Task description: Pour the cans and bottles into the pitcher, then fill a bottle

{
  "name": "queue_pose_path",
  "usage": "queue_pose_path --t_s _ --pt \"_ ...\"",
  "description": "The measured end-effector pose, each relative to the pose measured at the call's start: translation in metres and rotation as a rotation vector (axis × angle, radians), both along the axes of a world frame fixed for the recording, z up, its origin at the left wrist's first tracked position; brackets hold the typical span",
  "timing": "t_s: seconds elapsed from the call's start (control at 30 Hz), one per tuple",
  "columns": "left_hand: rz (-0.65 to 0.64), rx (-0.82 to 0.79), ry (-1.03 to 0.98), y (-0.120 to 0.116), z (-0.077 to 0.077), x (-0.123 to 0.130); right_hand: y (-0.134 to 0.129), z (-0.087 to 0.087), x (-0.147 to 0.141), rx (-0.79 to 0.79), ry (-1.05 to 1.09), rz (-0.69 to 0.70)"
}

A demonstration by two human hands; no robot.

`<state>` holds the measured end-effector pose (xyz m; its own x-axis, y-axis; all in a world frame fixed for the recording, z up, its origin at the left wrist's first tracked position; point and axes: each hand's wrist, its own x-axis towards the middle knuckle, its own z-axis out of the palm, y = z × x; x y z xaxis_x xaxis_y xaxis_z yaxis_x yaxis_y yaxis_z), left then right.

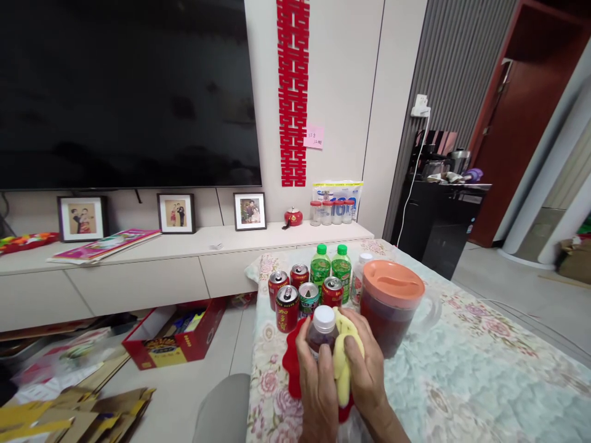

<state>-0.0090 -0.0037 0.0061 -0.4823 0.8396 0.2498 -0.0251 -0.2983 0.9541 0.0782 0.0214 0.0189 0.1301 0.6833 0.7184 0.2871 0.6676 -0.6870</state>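
My left hand [318, 384] is wrapped round a dark bottle with a white cap [324, 320], near the front of the table. Bunched in my right hand [367, 363] is a pale yellow cloth [342, 363], pressed against the bottle's right side. Beneath both hands lies a red scalloped mat or tray [292, 363], mostly covered by them. Just behind stand several drink cans [287, 311] and two green-capped bottles [321, 264]. To the right of my hands is a pitcher with an orange lid [392, 286], holding dark reddish liquid.
A flowered tablecloth [462, 375] covers the table. Behind it, a low white cabinet [221, 246] carries picture frames, a red pot [293, 216] and several jars. On the floor at left are a red box [173, 338] and flattened cardboard [106, 412]. A black cabinet [443, 215] stands right.
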Motion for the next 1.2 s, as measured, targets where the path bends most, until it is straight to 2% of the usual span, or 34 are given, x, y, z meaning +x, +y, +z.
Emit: queue_pose_path --t_s 0.1,0.17,0.27,0.53,0.6,0.73,0.83,0.97,1.1,1.2 --pt "-0.071 -0.04 -0.035 0.003 0.001 -0.005 0.008 -0.004 -0.002 -0.249 0.054 0.038" --pt "-0.061 -0.054 -0.016 0.003 0.003 -0.009 0.012 -0.006 -0.002 -0.399 0.045 0.067" --pt "-0.004 -0.058 0.067 0.003 0.007 -0.013 0.015 -0.006 0.0 -0.491 0.009 0.062" --pt "0.089 -0.038 0.165 0.007 0.01 -0.017 0.009 0.002 0.004 -0.486 0.019 0.053" --pt "0.088 -0.019 0.143 0.006 0.009 -0.015 0.004 0.005 0.006 -0.392 0.061 0.032" --pt "-0.001 0.012 0.051 0.002 0.006 -0.008 -0.007 0.01 0.01 -0.081 0.051 -0.017" --pt "-0.038 -0.019 -0.019 0.0 0.004 -0.004 -0.009 0.009 0.009 0.014 -0.023 0.031" --pt "-0.038 -0.026 -0.045 -0.003 0.007 -0.003 -0.001 0.004 0.003 -0.088 -0.011 0.035" --pt "-0.08 -0.068 -0.034 -0.004 0.011 -0.006 0.008 0.001 0.001 -0.342 0.037 0.081" --pt "-0.048 -0.054 -0.006 -0.002 0.009 -0.009 0.011 0.001 0.001 -0.481 0.007 0.11"
